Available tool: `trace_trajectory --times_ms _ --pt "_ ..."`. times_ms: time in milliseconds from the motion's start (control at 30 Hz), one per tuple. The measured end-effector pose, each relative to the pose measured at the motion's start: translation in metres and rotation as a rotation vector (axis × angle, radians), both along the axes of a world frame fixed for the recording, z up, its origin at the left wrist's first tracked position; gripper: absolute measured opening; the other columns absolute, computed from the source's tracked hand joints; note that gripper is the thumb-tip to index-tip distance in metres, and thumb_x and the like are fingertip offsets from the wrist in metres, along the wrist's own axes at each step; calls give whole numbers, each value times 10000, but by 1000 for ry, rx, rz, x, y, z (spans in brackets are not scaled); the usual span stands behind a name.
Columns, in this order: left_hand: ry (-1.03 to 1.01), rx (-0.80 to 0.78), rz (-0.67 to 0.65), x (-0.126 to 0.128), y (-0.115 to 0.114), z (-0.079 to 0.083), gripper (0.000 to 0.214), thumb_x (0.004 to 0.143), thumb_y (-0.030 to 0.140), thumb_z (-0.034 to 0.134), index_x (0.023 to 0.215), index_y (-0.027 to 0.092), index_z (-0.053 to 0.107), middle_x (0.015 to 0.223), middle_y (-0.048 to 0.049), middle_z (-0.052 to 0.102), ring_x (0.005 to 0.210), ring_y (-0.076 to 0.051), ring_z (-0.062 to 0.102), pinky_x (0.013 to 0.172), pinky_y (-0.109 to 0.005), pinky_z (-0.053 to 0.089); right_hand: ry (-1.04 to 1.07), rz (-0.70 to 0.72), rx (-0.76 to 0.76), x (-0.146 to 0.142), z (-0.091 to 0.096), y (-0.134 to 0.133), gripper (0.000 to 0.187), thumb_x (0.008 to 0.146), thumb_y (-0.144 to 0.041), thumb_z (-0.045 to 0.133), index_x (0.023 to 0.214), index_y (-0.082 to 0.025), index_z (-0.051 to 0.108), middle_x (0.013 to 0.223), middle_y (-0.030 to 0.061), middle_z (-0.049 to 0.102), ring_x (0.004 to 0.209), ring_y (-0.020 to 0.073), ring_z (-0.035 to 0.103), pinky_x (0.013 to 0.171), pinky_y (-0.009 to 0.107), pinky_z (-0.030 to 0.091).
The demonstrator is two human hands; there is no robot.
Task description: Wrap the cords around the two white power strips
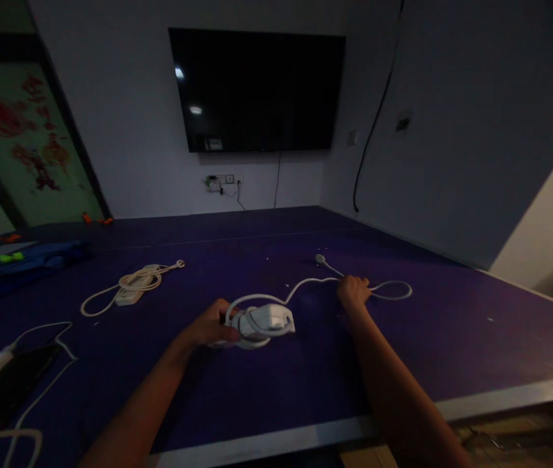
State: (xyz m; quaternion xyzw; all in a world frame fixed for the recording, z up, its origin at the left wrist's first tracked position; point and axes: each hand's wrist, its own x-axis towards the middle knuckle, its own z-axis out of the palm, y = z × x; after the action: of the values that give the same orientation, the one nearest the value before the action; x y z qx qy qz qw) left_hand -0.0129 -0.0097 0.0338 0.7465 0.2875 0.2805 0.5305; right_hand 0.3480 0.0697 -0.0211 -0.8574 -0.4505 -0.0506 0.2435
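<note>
The left hand (212, 327) is holding a white power strip (269, 320). Its grip is closing around the near end of the strip, with the fingers curling over it. The rest of the strip is sticking out to the right of the grip and is lying low on the dark blue surface (305, 383). Some loops of cord are bunching up on the strip, right beside the fingers.

A white cord (311, 280) is running from the strip, up and to the right, to the right hand (353, 290). The right hand is lying on the surface, farther away than the left hand. Its grip is closing on the cord, so the cord is passing under the fingers. How tight the fingers are squeezing is hard to tell, because the room is dark.

To the right of this grip, the cord is making a flat loop on the surface. Just behind the grip, the cord is ending in a small white plug (320, 259), which is lying on the surface and is not touching the hand.

The two hands are well apart, with the cord sagging between them.

Far to the left of the left hand, a second power strip (127, 297) is lying with its own cord coiled on top. A black TV (257, 91) is hanging on the wall behind everything.
</note>
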Motion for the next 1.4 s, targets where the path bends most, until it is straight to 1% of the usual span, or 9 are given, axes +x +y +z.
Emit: trace_trajectory --times_ms 200,300,433,533,633,767,900,1100,1400 --pt "-106 69 299 -2 11 -5 590 459 704 677 535 122 612 516 -14 533 504 -112 451 481 -232 350 -83 75 -9 -12 3 -2 381 816 -78 362 1025 -85 681 1112 233 591 1097 352 470 822 483 399" --pt "4 175 441 4 12 -7 535 524 641 683 622 115 661 532 2 546 507 -109 461 488 -222 337 -133 161 143 -25 19 -5 413 837 -110 357 1145 -135 631 1169 188 580 1101 326 467 853 454 388" --pt "271 335 650 12 8 -8 540 566 625 668 770 127 704 617 -15 623 557 -150 530 512 -236 348 -173 511 409 -65 39 -16 456 858 -120 334 1269 -138 531 1219 141 577 1099 252 496 939 401 370" --pt "441 482 747 15 4 -9 547 579 636 658 828 152 710 719 -48 678 650 -187 587 580 -254 381 -115 868 461 -103 40 -24 435 890 -186 343 1289 -142 510 1217 128 592 1128 222 506 984 393 367" --pt "492 565 727 13 5 -11 545 599 636 646 876 171 705 807 -61 698 718 -194 606 635 -258 399 32 1164 416 -126 31 -26 456 886 -159 314 1301 -192 501 1232 103 596 1166 193 510 1028 422 336" --pt "399 541 596 9 10 -17 509 607 615 655 835 162 691 730 -23 679 643 -160 581 578 -235 393 372 1250 458 -127 24 -22 417 912 -290 353 1301 -245 498 1234 89 603 1163 208 529 1054 493 263" --pt "240 566 402 10 11 -21 459 592 556 707 816 155 695 724 -15 669 640 -146 571 585 -230 410 700 1356 293 -120 26 -23 481 852 -516 462 1153 -176 621 1000 100 697 903 209 627 819 369 455" --pt "163 600 312 10 11 -20 477 593 568 704 796 136 706 698 -24 664 624 -149 582 581 -236 427 999 1321 10 -121 27 -28 572 674 -671 585 616 -104 633 516 -8 540 464 78 426 465 214 323" --pt "222 785 240 14 3 -24 709 442 608 766 998 178 680 771 -44 708 677 -192 644 651 -291 498 941 1305 131 -133 28 -31 428 621 -546 689 661 -121 648 577 -13 553 537 88 450 518 222 333"
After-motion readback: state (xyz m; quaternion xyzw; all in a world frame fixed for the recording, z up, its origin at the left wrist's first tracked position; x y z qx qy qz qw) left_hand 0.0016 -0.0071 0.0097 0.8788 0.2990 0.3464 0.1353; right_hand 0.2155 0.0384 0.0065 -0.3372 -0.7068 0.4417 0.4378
